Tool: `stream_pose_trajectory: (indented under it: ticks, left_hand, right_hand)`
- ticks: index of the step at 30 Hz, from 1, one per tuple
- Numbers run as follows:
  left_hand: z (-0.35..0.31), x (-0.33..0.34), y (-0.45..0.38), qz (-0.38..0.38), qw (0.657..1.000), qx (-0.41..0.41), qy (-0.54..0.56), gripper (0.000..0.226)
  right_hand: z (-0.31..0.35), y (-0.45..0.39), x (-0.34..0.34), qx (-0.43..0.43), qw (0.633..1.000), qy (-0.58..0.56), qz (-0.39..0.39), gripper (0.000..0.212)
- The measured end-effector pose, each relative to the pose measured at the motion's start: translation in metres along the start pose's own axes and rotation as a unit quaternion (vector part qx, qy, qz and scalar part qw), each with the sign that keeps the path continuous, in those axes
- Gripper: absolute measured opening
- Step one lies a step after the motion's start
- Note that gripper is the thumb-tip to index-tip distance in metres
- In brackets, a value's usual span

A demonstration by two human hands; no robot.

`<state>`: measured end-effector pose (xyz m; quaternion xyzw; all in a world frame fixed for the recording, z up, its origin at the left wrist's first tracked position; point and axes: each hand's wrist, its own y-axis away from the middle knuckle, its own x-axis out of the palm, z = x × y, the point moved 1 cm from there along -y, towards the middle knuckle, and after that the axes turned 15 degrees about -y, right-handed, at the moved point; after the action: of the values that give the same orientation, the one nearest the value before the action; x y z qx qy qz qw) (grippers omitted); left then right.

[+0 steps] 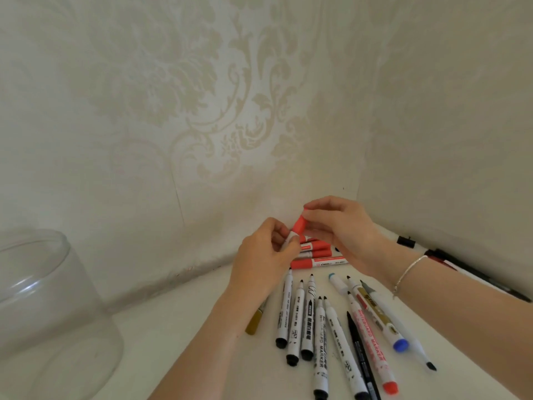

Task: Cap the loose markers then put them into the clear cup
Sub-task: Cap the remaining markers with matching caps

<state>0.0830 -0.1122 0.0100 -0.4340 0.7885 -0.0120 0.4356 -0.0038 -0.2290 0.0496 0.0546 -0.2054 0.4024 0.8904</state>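
A red cap (299,225) sits on a white marker barrel (291,237). Below it lies a stack of red-capped markers (313,256). At lower right, white uncapped markers (317,324) carry black lettering. The wallpaper (219,111) is cream with a beige damask pattern.

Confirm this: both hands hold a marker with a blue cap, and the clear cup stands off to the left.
Not quite: the cap is red, not blue, as the head view shows. Both the left hand and right hand hold that marker, and the clear cup stands at left.

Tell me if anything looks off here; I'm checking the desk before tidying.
Many uncapped markers lie scattered on the table with tips bare, none in the clear cup. Both hands hold a red-capped marker. Nothing looks spilled or broken.
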Motion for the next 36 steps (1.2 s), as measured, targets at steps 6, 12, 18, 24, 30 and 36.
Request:
stream_pose_trajectory:
  ticks: [6, 12, 18, 24, 30, 36]
  left_hand:
    - [-0.001, 0.004, 0.008, 0.011, 0.998, -0.009, 0.059, 0.009]
    - [0.000, 0.004, 0.010, -0.014, 0.996, -0.021, 0.086, 0.012]
    - [0.004, 0.002, 0.013, -0.003, 0.999, 0.002, 0.043, 0.011]
    - [-0.002, 0.004, 0.001, -0.013, 0.999, 0.036, 0.021, 0.031]
    - [0.025, 0.007, -0.004, -0.037, 0.996, -0.024, -0.083, 0.020]
    - [0.034, 0.012, -0.005, -0.025, 0.992, -0.024, -0.121, 0.019]
  right_hand:
    - [0.006, -0.004, 0.003, 0.023, 0.998, 0.042, 0.029, 0.014]
    - [0.011, -0.005, 0.005, 0.045, 0.996, 0.060, 0.044, 0.016]
    - [0.000, 0.000, 0.000, 0.081, 0.995, 0.044, 0.036, 0.018]
    - [0.038, -0.033, -0.016, 0.072, 0.990, 0.118, 0.022, 0.019]
    - [0.022, -0.074, -0.043, 0.054, 0.991, 0.043, -0.117, 0.017]
    - [-0.018, -0.087, -0.049, 0.075, 0.988, 0.109, -0.081, 0.018]
